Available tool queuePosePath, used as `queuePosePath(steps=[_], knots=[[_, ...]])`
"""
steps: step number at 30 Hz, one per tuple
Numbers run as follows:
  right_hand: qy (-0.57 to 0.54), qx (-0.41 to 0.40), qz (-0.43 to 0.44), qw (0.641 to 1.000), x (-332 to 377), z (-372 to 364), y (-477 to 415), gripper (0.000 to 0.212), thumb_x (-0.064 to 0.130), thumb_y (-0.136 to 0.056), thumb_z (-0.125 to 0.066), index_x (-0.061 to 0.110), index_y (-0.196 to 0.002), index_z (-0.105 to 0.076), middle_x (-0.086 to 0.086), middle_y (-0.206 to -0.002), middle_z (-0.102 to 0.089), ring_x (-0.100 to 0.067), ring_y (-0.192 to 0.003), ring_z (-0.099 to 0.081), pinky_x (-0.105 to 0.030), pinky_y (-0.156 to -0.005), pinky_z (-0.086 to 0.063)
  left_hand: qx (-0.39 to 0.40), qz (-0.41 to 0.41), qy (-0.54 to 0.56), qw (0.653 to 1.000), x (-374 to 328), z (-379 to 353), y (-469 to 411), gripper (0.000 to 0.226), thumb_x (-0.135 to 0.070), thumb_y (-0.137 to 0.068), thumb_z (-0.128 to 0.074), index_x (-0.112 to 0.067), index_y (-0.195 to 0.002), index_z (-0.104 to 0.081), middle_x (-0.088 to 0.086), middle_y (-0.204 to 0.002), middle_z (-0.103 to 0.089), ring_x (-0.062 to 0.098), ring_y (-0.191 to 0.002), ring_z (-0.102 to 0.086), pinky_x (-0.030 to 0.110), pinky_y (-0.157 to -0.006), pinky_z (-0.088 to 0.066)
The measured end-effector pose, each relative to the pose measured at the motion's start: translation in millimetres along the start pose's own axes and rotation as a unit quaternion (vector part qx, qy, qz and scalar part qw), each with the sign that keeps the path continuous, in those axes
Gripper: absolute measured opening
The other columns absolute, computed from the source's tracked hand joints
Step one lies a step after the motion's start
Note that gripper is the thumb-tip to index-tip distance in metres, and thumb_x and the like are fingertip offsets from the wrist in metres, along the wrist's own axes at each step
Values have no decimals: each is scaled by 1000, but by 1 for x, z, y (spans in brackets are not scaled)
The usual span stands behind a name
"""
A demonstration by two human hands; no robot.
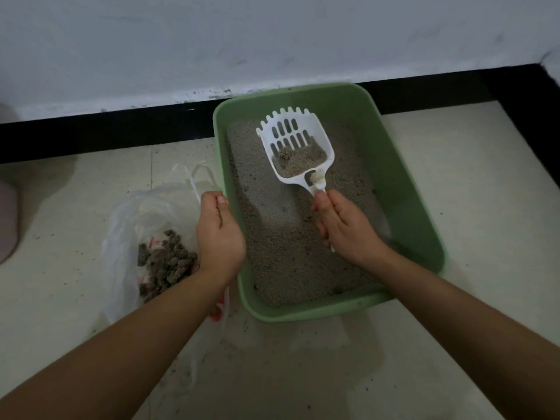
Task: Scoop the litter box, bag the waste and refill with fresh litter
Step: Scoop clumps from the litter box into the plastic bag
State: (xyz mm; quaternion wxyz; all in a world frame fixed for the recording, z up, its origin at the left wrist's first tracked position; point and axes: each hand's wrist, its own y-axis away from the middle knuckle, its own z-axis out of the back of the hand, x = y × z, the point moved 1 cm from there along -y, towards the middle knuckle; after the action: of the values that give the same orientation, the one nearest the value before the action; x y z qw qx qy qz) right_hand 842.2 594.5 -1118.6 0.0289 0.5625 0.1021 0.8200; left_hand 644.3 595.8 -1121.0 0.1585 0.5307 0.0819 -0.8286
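A green litter box (406, 189) sits on the floor against the wall, filled with grey litter (281, 256). My right hand (342, 222) grips the handle of a white slotted scoop (295, 147), held above the litter with a clump and loose litter in its bowl. My left hand (219, 234) hovers at the box's left rim, fingers loosely curled; whether it holds the bag's edge I cannot tell. A clear plastic bag (127, 237) lies open left of the box with dark waste clumps (165, 262) inside.
A white wall with a black baseboard (106, 131) runs behind the box and turns a corner at the far right. The beige tiled floor (469, 237) carries scattered litter grains. A pinkish object (7, 219) shows at the left edge.
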Motion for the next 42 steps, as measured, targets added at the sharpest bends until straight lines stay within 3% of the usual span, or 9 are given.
queuePosePath(steps=[10,18,35,38,42], knots=[[16,-10,-4,1000,4,12,7,37,38,-104,-39,8,-89,-51,7,-54,-48,-7,-46,-46,-26,-45,-45,-4,7,-27,1000,-3,2,1,23,-22,-107,-29,-7,-97,-44,0,-65,-42,9,-55,-38,15,-44,-28],[92,-36,-11,995,-13,18,5,37,49,-102,-39,23,-78,-51,8,-55,-51,-13,-52,-50,-42,-55,-51,-3,4,-33,999,-4,1,0,22,-21,-107,-29,-8,-96,-43,-2,-64,-41,7,-53,-36,15,-44,-27],[142,-60,-13,988,-9,27,15,41,44,-103,-38,12,-82,-52,0,-62,-54,-18,-57,-52,-45,-58,-51,9,6,-56,998,-4,2,-1,22,-23,-107,-27,-8,-97,-40,-2,-66,-40,8,-56,-37,20,-49,-30],[128,-58,-17,990,-2,23,20,41,44,-103,-39,8,-87,-53,2,-62,-53,-15,-56,-49,-40,-55,-48,25,14,-69,997,-8,4,0,21,-23,-107,-26,-9,-97,-38,0,-66,-41,9,-57,-37,18,-47,-29],[125,-62,-23,990,9,22,31,42,44,-103,-40,7,-89,-54,3,-59,-51,-15,-54,-47,-33,-55,-43,70,-3,-110,991,-11,14,-6,22,-22,-107,-28,-8,-93,-39,2,-68,-44,12,-59,-41,27,-50,-31]])
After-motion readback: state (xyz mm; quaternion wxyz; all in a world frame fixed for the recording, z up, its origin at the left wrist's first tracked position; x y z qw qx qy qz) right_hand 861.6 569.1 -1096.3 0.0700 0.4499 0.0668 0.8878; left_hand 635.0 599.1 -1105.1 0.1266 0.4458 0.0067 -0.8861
